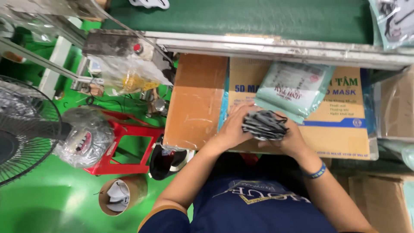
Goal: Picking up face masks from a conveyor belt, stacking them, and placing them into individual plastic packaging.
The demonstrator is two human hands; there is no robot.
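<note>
Both hands clasp a stack of grey face masks (pixel 264 125), soft, folded and bunched, with thin dark ear loops straggling off its right side. The left hand (pixel 234 129) curls around the stack's left end, fingers closed over it; the right hand (pixel 290 139) cups it from below and the right. The stack sits over the near edge of a printed cardboard box (pixel 340 129). Farther on, a pale green sealed packet (pixel 297 88) lies on the box's far edge, under the green conveyor belt (pixel 241 17).
</note>
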